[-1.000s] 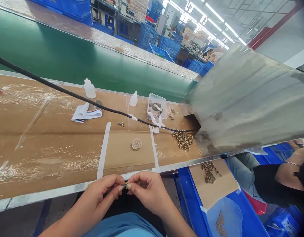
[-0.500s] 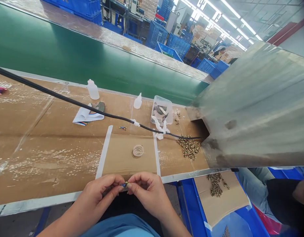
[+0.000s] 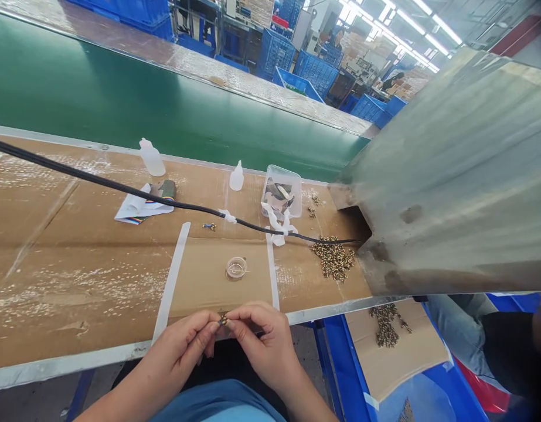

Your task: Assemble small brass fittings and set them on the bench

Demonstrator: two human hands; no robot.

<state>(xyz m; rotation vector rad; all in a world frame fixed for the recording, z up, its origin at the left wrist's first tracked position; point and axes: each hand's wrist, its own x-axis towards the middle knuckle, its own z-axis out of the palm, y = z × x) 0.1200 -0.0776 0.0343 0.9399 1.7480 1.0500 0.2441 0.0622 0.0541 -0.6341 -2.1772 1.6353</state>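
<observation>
My left hand [image 3: 177,337] and my right hand [image 3: 261,343] meet above the bench's front edge. Their fingertips pinch a tiny brass part with a bit of blue wire [image 3: 223,320]. A small clear round dish [image 3: 236,268] sits on a taped cardboard patch [image 3: 220,275] just beyond my hands. To the right lies a heap of small brass parts [image 3: 333,259]. A similar small part [image 3: 209,226] rests further back. Fingers hide most of the held piece, so its exact shape is hard to tell.
A black cable [image 3: 173,205] crosses the cardboard-covered bench [image 3: 77,281]. Behind it stand several items: plastic squeeze bottles [image 3: 151,158], a clear tub [image 3: 281,190] and rainbow ribbon cable [image 3: 138,214]. A metal chute [image 3: 450,176] occupies the right. A green conveyor belt [image 3: 142,111] runs behind.
The view has shifted slightly, so the bench items sit a little further left. My hands stay together at the bench edge, still pinching the small part.
</observation>
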